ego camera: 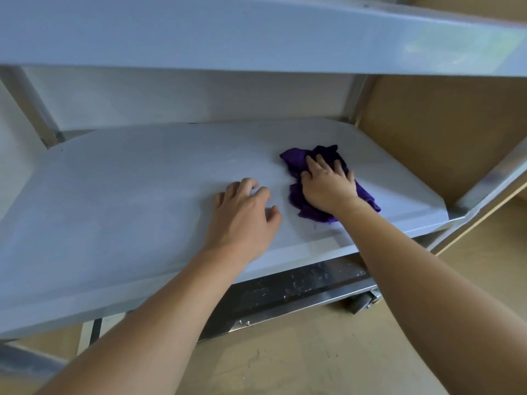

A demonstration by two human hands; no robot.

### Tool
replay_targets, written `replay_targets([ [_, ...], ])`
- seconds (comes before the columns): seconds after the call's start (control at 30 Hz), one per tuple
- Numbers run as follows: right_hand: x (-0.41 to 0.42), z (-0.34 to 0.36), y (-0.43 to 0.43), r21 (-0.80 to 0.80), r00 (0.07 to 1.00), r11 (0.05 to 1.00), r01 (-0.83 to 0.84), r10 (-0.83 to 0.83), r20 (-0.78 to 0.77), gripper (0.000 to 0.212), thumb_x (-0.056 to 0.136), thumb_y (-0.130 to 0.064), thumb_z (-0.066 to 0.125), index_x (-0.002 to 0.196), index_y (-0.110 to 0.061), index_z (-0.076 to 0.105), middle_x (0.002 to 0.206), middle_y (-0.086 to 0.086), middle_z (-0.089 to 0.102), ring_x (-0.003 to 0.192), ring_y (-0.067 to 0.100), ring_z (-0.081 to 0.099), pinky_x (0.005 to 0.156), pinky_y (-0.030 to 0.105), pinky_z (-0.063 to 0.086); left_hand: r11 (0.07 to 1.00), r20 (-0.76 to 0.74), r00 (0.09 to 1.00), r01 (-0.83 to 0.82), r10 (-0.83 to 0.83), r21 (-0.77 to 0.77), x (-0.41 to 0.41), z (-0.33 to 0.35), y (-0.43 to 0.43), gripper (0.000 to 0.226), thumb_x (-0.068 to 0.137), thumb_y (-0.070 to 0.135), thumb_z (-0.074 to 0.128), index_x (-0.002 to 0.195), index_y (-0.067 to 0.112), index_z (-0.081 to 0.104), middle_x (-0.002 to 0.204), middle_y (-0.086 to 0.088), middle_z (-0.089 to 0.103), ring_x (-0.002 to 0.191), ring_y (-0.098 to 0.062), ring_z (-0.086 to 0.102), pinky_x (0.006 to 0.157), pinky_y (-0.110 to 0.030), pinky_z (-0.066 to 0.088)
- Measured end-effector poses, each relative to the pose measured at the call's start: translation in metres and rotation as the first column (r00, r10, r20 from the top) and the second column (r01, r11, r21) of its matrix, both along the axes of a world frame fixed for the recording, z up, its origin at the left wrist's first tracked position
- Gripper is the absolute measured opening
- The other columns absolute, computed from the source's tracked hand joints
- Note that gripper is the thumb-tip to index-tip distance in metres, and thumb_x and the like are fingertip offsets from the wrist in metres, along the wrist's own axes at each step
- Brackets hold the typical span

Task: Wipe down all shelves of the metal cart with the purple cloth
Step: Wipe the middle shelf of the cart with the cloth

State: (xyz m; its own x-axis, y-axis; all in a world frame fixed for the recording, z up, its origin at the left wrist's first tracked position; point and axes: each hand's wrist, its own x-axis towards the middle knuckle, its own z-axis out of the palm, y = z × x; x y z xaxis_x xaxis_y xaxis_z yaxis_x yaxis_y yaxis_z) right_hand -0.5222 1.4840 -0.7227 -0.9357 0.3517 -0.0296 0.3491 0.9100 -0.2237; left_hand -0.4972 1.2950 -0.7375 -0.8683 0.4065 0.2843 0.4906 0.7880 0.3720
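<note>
The metal cart's middle shelf (128,201) fills the centre of the head view, a flat grey sheet. The crumpled purple cloth (296,163) lies on its right half. My right hand (328,186) presses down on the cloth, fingers spread over it. My left hand (245,212) rests on the bare shelf just left of the cloth, fingers loosely bent with the tips touching the metal and holding nothing. The top shelf (228,32) overhangs above. A strip of the bottom shelf (299,286) shows below, dark and dotted with water drops.
Upright cart posts stand at the back left (31,106) and back right (356,98). A caster wheel (360,305) sits under the right corner. A brown wall or board (427,132) rises to the right. The tan floor (313,352) lies below.
</note>
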Motion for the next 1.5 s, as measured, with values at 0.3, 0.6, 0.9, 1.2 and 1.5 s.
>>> replay_targets([
  [0.3,0.017,-0.004,-0.028,0.012,0.995,0.997,-0.079,0.079,-0.054,0.053,0.104,-0.037,0.020,0.156,-0.029,0.015,0.165,-0.005,0.010,0.151,0.030,0.002,0.121,0.048,0.002,1.000,-0.130,0.992,-0.008,0.010,0.017,0.009,0.006,-0.002,0.027,0.094,0.026,0.046,0.103,0.010,0.066,0.109,-0.003,0.058,0.096,-0.026,0.058,0.085,-0.042,0.046],
  [0.6,0.030,-0.003,-0.049,-0.003,0.969,0.970,-0.241,0.240,-0.062,0.051,0.105,-0.038,0.020,0.156,-0.032,0.016,0.164,-0.009,0.011,0.152,0.026,0.002,0.123,0.043,0.002,0.984,-0.195,0.975,-0.075,0.107,0.164,0.018,0.009,-0.010,0.011,0.088,0.010,0.052,0.089,0.003,0.060,0.093,-0.013,0.060,0.069,-0.034,0.058,0.058,-0.030,0.034],
  [0.9,0.036,0.000,-0.054,0.007,0.964,0.966,-0.260,0.260,-0.050,0.052,0.104,-0.042,0.021,0.155,-0.036,0.015,0.164,-0.009,0.008,0.152,0.023,0.001,0.122,0.045,-0.001,0.963,-0.101,0.960,-0.252,0.261,0.093,0.009,0.025,-0.071,0.023,0.088,0.015,0.053,0.109,0.010,0.062,0.112,-0.010,0.061,0.097,-0.037,0.060,0.078,-0.043,0.049],
  [1.2,0.012,0.000,-0.063,0.003,0.972,0.972,-0.234,0.234,-0.027,0.053,0.103,-0.038,0.022,0.156,-0.035,0.014,0.165,-0.008,0.008,0.152,0.025,0.000,0.122,0.046,0.000,0.902,-0.007,0.909,-0.415,0.417,-0.118,-0.012,0.002,-0.137,0.031,0.090,0.016,0.048,0.111,-0.005,0.055,0.121,-0.024,0.054,0.119,-0.041,0.048,0.102,-0.053,0.034],
  [1.5,-0.045,-0.001,-0.180,-0.020,0.922,0.922,-0.386,0.385,-0.033,0.055,0.102,-0.037,0.023,0.156,-0.031,0.013,0.165,-0.006,0.005,0.151,0.029,-0.002,0.122,0.047,-0.002,0.895,0.015,0.908,-0.410,0.419,-0.177,-0.013,0.002,-0.138,0.036,0.092,0.022,0.040,0.117,-0.002,0.051,0.122,-0.019,0.050,0.121,-0.038,0.044,0.105,-0.055,0.031],
])
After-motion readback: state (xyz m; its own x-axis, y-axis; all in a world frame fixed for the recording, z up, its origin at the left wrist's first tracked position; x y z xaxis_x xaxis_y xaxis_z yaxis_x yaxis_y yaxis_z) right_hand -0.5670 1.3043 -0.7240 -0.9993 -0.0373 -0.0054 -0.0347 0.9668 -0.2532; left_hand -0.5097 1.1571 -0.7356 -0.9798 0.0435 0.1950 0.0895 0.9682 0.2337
